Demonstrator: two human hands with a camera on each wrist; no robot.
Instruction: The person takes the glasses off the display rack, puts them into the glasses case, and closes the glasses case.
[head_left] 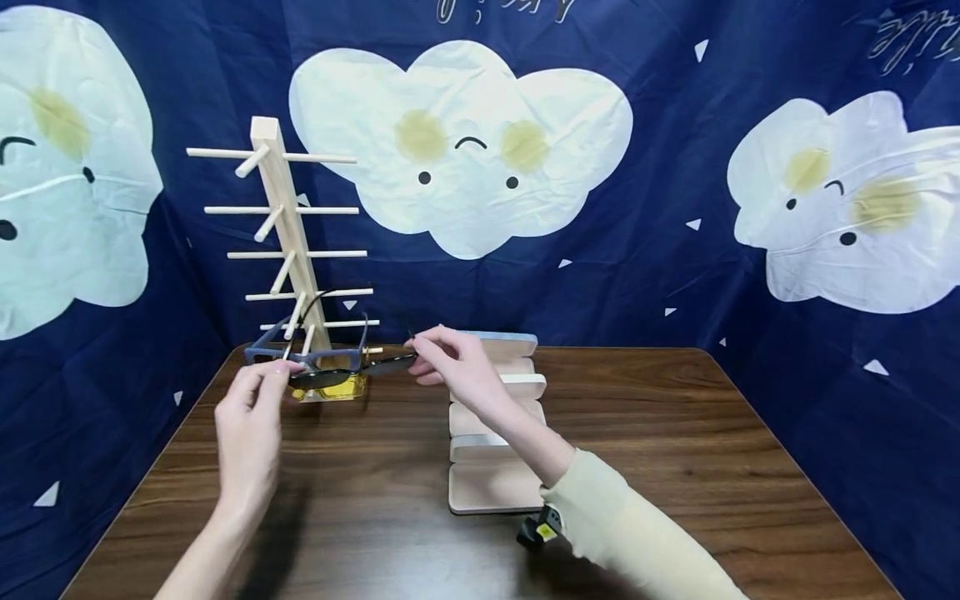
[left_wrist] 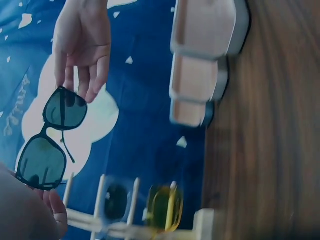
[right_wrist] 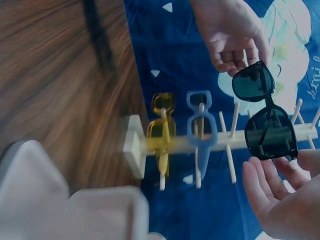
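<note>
Left hand [head_left: 251, 421] and right hand [head_left: 467, 367] each pinch one end of black sunglasses [right_wrist: 270, 126], held between them | Wooden rack [head_left: 289, 204], blue glasses [head_left: 334, 360] beyond left hand | Risk: careless movement could catch a temple on a peg [head_left: 322, 158].

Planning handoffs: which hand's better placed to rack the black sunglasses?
Probably the left hand: it holds the sunglasses at the end nearer the rack in head view; the right hand holds the other.
</note>
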